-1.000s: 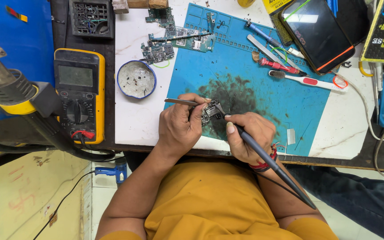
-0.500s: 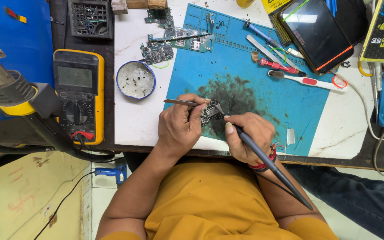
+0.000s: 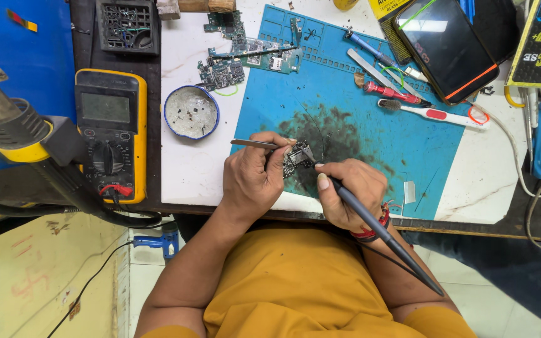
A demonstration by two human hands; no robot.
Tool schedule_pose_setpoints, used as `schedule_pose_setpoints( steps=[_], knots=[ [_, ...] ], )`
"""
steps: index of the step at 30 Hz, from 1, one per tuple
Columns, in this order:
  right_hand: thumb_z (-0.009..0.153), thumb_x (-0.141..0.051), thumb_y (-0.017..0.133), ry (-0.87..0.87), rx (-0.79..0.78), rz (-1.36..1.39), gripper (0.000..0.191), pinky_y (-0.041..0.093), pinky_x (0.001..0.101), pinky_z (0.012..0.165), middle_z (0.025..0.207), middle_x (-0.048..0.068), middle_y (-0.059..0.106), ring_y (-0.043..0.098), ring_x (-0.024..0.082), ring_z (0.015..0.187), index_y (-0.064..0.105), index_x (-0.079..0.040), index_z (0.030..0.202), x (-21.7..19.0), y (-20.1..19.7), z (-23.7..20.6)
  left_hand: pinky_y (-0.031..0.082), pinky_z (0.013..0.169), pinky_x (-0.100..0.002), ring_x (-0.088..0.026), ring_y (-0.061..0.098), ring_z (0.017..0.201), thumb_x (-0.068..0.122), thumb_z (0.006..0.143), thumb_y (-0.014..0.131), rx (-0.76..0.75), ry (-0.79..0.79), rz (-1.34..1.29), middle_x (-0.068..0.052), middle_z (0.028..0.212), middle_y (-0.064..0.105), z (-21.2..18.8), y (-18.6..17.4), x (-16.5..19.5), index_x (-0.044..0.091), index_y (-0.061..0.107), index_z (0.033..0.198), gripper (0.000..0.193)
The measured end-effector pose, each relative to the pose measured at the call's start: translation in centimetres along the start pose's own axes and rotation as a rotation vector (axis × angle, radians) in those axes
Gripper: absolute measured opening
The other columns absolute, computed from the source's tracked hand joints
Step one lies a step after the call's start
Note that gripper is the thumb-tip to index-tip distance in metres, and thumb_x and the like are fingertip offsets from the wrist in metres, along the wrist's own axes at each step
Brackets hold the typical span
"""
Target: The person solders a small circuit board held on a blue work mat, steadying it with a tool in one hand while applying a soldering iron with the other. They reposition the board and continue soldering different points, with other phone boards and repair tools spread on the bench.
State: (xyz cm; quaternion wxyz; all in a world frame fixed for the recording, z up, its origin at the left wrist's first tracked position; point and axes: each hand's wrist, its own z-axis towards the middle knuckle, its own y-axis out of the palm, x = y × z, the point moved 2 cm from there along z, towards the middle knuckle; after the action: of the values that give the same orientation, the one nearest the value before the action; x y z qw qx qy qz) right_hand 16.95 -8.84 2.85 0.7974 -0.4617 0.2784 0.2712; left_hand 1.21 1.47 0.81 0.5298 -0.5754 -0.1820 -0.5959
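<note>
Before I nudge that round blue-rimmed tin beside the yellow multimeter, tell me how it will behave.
The round tin looks shallow and flat-bottomed, so it would probably slide across the white tabletop rather than tip. It seems light, holding only grey residue and a few dark specks, which might scatter if jolted. The multimeter lies close on one side, so there is little room that way.

Open white tabletop (image 3: 189, 166) is left between the yellow multimeter (image 3: 111, 134) and the blue work mat (image 3: 370, 119), blocked further up by the round blue-rimmed dish (image 3: 191, 112) and loose circuit boards (image 3: 233, 56). The mat's upper right is crowded by tweezers (image 3: 370, 67), a red-handled tool (image 3: 392, 93), a white brush (image 3: 436, 114) and a phone (image 3: 446, 44). Bare mat is left below the brush, beside the right hand (image 3: 349, 191).
</note>
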Motion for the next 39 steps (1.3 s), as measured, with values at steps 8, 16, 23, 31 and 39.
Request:
schedule_pose_setpoints(
  steps=[8, 16, 23, 31, 39],
  knots=[
    [0.093, -0.004, 0.067, 0.005, 0.01, 0.01, 0.007, 0.048, 0.0346, 0.059, 0.07, 0.01, 0.063, 0.063, 0.025, 0.06, 0.068, 0.001, 0.097, 0.09, 0.1, -0.05, 0.058, 0.065, -0.031, -0.02, 0.076, 0.078, 0.003, 0.102, 0.067, 0.001, 0.01, 0.01, -0.008, 0.097, 0.077, -0.07, 0.03, -0.1, 0.004, 0.056, 0.11, 0.013],
    [0.093, -0.004, 0.067, 0.017, 0.017, 0.002, 0.007, 0.048, 0.0344, 0.059, 0.071, 0.01, 0.063, 0.063, 0.025, 0.06, 0.068, 0.0, 0.099, 0.06, 0.05, -0.02, 0.059, 0.066, -0.03, -0.02, 0.077, 0.079, 0.004, 0.103, 0.066, -0.006, 0.001, -0.002, -0.008, 0.098, 0.077, -0.07, 0.09, -0.08, 0.004, 0.055, 0.11, 0.013],
    [0.094, -0.004, 0.067, 0.01, 0.011, 0.012, 0.007, 0.048, 0.035, 0.06, 0.071, 0.01, 0.063, 0.063, 0.026, 0.062, 0.067, 0.0, 0.1, -0.02, 0.1, 0.06, 0.059, 0.065, -0.031, -0.021, 0.076, 0.078, 0.003, 0.102, 0.067, -0.009, -0.004, 0.011, -0.008, 0.096, 0.077, -0.07, -0.05, -0.1, 0.004, 0.056, 0.11, 0.013],
    [0.093, -0.004, 0.067, 0.017, 0.013, 0.005, 0.007, 0.048, 0.035, 0.059, 0.07, 0.01, 0.063, 0.062, 0.025, 0.06, 0.067, 0.0, 0.099, -0.03, 0.13, 0.01, 0.059, 0.067, -0.031, -0.021, 0.077, 0.08, 0.003, 0.102, 0.066, 0.002, 0.01, 0.008, -0.008, 0.097, 0.077, -0.05, -0.05, 0.03, 0.004, 0.055, 0.11, 0.013],
    [0.093, -0.004, 0.067, 0.007, 0.012, -0.012, 0.006, 0.047, 0.0349, 0.058, 0.069, 0.009, 0.062, 0.061, 0.025, 0.059, 0.068, -0.001, 0.099, 0.01, 0.13, 0.01, 0.059, 0.065, -0.03, -0.02, 0.077, 0.078, 0.003, 0.103, 0.067, -0.009, -0.006, 0.007, -0.008, 0.096, 0.077, -0.03, -0.04, 0.0, 0.004, 0.055, 0.109, 0.013]
  ],
)
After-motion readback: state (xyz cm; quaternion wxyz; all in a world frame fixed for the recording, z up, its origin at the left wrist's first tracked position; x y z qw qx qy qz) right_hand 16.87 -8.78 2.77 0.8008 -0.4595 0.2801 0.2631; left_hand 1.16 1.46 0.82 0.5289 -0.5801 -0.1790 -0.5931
